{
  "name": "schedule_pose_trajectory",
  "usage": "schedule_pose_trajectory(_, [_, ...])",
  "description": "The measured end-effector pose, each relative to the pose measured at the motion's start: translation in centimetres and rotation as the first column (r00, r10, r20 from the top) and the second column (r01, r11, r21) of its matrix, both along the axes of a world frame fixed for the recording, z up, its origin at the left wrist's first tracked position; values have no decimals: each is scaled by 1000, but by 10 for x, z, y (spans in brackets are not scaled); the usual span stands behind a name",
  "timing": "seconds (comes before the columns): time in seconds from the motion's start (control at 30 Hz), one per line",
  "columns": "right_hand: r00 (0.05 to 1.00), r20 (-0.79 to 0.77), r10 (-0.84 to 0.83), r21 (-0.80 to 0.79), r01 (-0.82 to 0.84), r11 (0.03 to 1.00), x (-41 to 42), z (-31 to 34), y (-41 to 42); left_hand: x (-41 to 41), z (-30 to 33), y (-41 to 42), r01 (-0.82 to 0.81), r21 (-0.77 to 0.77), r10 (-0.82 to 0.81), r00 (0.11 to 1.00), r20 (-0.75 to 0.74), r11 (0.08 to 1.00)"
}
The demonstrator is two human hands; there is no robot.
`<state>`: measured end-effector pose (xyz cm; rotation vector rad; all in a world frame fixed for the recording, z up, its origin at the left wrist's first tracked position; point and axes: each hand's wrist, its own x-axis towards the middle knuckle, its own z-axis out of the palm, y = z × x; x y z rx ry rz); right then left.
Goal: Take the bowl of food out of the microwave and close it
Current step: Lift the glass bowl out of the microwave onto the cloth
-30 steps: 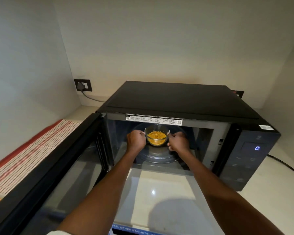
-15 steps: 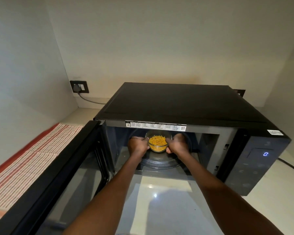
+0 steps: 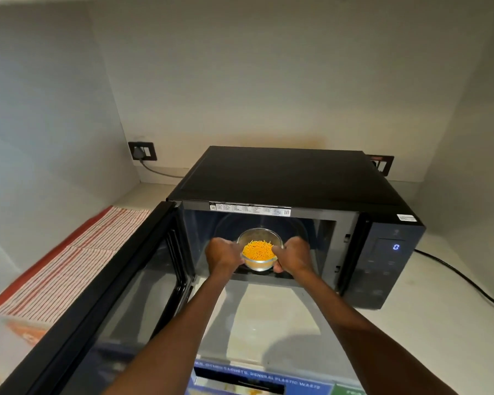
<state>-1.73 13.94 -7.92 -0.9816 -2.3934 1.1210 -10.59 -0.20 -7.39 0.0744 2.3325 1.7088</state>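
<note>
A black microwave (image 3: 283,178) stands on a pale counter with its door (image 3: 106,303) swung wide open to the left. A clear glass bowl of yellow-orange food (image 3: 259,250) is at the front of the microwave's cavity mouth, lifted off the turntable. My left hand (image 3: 223,253) grips the bowl's left side and my right hand (image 3: 293,253) grips its right side. The bowl's lower sides are partly hidden by my fingers.
The control panel (image 3: 388,269) on the microwave's right shows a lit 0. A red-striped cloth (image 3: 69,258) lies on the counter to the left of the door. A wall socket with a plug (image 3: 142,151) sits behind, and a black cable (image 3: 462,277) runs along the right. Printed labels (image 3: 257,377) show at the counter's front edge.
Both hands closed on the bowl deep inside the cavity, then drew it forward and up toward the opening. The view has also shifted back slightly.
</note>
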Motion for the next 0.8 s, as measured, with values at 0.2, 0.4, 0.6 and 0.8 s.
schedule_pose_trajectory(0.2, [998,-39,52,1,-52,999,33,21,-24,47,28,-28,-84,-21,84,996,-35,996])
schedule_pose_trajectory(0.4, [993,0,115,1,-115,993,62,46,-49,76,57,-61,-78,-23,77,996,-42,997])
schedule_pose_trajectory(0.6, [991,-40,125,0,-125,992,75,76,-70,93,88,-89,-73,-85,63,992,-110,994])
schedule_pose_trajectory(0.8, [985,-53,165,21,-164,986,71,118,-91,87,131,-114,-90,-116,72,985,-156,989])
